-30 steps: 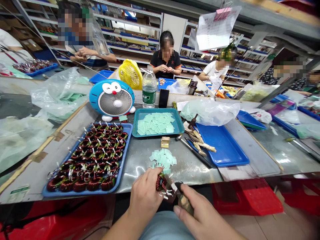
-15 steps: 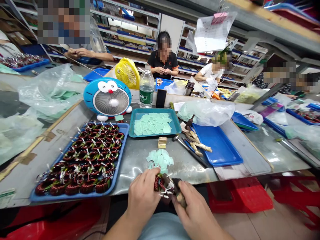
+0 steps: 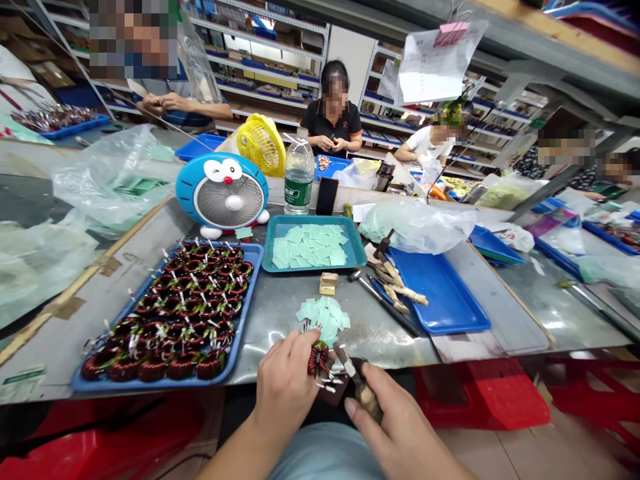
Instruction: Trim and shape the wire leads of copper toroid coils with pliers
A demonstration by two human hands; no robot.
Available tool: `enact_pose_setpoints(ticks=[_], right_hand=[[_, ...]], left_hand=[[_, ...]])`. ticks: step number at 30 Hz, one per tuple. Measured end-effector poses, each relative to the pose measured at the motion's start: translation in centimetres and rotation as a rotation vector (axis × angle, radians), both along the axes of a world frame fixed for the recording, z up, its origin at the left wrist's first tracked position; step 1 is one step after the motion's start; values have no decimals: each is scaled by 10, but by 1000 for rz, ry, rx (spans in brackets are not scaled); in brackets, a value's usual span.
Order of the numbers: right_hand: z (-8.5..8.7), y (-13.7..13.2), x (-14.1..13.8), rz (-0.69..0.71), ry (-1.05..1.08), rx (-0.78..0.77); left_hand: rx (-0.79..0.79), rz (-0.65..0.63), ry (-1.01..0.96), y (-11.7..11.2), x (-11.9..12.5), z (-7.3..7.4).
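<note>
Far off, steel shelving behind seated co-workers. Across the scene, a long metal workbench. On it, to the left, a blue tray packed with copper-wound toroid coils; at centre, a teal tray of pale green squares, with loose squares nearer; to the right, a blue tray. At the near edge, the left hand, fingers pressed together, pinching one toroid coil upright, its leads splayed. The right hand, closed around a short knife, its blade just beside the coil; contact impossible to tell. Safest: a steady pinch, blade angled away from the fingertips.
</note>
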State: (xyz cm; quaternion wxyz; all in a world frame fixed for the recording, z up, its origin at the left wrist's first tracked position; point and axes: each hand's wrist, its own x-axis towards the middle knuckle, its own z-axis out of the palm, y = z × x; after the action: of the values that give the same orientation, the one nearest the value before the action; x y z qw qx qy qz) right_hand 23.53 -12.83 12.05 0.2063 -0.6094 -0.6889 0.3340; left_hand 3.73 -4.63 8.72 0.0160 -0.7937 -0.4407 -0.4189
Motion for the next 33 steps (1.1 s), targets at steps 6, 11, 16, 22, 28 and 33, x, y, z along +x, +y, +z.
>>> enact_pose_setpoints(ticks=[6,11,16,22,28,33], right_hand=[[-7,-2,-1,-12,-150,182],[-16,-2,1,-47,-259,359],[-4,-3,23,-33,-307,388],[14,11,42,141,-284,219],[19,27,51,321,-350,279],[19,34,55,389,-387,338]], left_hand=[[-38,-19,-18,-2,3,1],[-98,-30,-45,-3,3,-1],[-556,-133,-155,-5,-4,12],[-1383,-532,-619,-6,-10,32],[-1624,-672,-740,-9,-15,29],[-1748,-691,-800,-11,-10,38]])
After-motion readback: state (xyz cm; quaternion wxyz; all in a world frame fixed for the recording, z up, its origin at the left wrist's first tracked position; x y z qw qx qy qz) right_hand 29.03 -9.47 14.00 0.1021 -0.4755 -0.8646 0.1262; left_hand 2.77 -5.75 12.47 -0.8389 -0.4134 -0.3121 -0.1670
